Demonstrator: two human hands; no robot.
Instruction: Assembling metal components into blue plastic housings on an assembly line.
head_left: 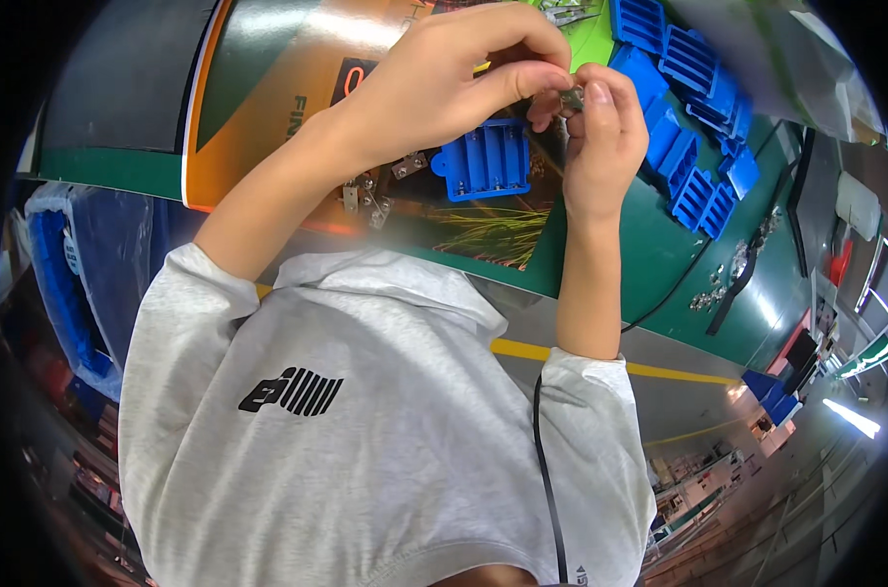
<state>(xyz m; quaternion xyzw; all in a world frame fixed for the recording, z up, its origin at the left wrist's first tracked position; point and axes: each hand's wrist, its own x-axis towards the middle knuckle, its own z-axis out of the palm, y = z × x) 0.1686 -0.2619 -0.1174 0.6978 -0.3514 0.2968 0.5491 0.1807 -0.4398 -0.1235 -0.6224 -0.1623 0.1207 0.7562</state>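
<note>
Both of my hands meet over the far part of the work mat, their fingertips together around a small silvery metal piece (572, 98). My left hand (478, 73) reaches in from the left, thumb and forefinger closed in a pinch at the piece. From the other side my right hand (603, 142) grips it between thumb and curled fingers. Fingers cover most of the piece, so its exact shape is hidden. Just below my left hand lies a blue slotted plastic holder (485, 162) with small metal bits along its near edge. Loose metal clips (367, 200) lie to its left.
Several blue plastic holders (693, 64) are heaped at the far right of the green table (659, 279). Small metal parts (732, 274) are scattered near a black strip. Metal tools (566, 14) lie at the top. A lined blue crate (67, 284) stands left of the table.
</note>
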